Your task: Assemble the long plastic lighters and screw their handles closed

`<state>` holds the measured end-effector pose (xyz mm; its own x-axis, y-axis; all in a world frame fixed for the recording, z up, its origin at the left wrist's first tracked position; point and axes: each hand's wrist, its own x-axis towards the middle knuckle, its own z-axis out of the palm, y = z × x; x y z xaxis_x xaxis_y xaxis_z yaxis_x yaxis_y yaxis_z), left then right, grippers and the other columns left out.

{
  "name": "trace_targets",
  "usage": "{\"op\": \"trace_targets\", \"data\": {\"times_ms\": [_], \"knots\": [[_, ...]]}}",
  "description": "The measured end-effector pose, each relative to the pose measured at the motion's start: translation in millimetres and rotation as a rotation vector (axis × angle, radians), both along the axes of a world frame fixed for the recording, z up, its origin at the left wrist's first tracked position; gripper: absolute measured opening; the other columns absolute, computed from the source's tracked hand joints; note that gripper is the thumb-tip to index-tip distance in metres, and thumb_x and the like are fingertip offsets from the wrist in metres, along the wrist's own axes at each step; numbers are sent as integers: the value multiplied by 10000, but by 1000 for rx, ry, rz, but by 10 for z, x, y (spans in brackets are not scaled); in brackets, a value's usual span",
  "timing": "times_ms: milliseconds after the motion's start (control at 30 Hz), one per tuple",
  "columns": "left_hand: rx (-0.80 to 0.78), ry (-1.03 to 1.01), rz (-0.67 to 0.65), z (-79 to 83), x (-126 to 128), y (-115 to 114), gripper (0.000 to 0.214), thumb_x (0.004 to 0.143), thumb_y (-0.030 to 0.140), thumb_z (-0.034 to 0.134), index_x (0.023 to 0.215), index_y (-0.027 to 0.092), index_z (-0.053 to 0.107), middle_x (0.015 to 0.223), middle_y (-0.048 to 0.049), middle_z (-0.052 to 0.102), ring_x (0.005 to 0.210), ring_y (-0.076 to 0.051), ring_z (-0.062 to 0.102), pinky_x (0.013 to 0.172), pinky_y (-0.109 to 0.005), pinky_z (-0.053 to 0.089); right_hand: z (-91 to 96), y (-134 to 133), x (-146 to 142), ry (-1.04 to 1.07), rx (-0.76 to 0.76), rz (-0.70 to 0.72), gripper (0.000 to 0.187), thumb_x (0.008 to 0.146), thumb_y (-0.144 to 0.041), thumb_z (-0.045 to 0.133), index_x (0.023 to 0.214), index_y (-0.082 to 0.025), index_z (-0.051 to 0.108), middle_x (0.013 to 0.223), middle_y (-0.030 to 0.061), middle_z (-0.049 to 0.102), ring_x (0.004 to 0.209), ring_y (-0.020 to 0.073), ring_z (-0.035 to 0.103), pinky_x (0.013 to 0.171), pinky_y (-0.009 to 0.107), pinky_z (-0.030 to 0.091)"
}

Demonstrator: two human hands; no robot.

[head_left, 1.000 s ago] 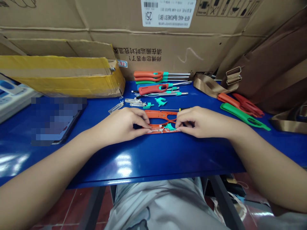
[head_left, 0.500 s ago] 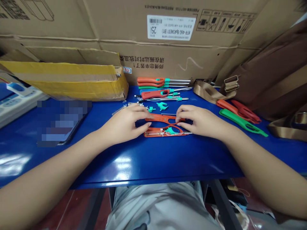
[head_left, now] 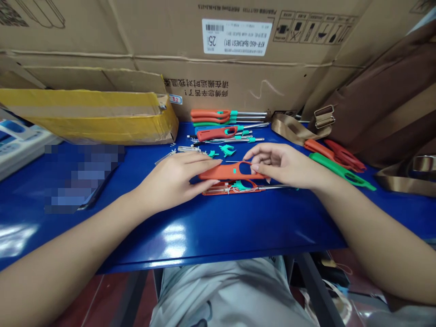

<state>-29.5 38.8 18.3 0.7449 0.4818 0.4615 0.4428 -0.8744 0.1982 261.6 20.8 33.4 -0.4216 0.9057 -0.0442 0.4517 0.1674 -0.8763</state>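
Both my hands hold an orange lighter shell half (head_left: 221, 171), its smooth outer side facing up. My left hand (head_left: 180, 175) pinches the solid end between thumb and fingers. Around the ring-shaped end, the fingers of my right hand (head_left: 277, 165) are closed. Just below it on the blue table lies the other orange shell half (head_left: 209, 192), filled with a clear tube, white wires, a green trigger (head_left: 242, 185) and a metal rod (head_left: 272, 187). Loose green triggers (head_left: 227, 151) and clear tubes (head_left: 189, 149) lie beyond my hands.
Several lighters (head_left: 211, 116) with metal rods lie stacked at the back. Green and red shells (head_left: 340, 171) rest at the right beside a brown strap (head_left: 293, 129) and bag. A yellow-taped carton (head_left: 119, 125), a blurred-out phone (head_left: 85, 177) and a power strip (head_left: 23, 150) stand left.
The upper orange shell half has been picked up and turned so its outer face shows. It now sits nearer the filled half, partly over it.
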Motion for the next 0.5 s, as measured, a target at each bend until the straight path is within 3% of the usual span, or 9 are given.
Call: {"op": "trace_targets", "data": {"times_ms": [167,367,500], "knots": [[-195,17,-35,14,38,-27,326,947,415,664,1151,167,717,1081,-79,773,955,-223,722,854,-338,555,24,-62,-9,-210,182,146,466,846,-454,755,1236,-221,655,923,18,677,782,154,620,686,278,494],[-245,94,-66,22,57,-37,241,936,325,663,1118,174,707,1050,-60,746,945,-214,683,840,-333,520,17,-68,-22,-366,372,262,370,885,-413,731,1191,-210,686,1077,53,694,929,194,641,830,314,488],[-261,141,-57,6,57,-34,213,928,307,661,1088,173,702,1047,-65,728,957,-223,665,841,-344,517,-31,-57,-26,-368,401,280,322,902,-368,709,1186,-221,676,1154,72,652,1020,214,635,912,345,493]]}}
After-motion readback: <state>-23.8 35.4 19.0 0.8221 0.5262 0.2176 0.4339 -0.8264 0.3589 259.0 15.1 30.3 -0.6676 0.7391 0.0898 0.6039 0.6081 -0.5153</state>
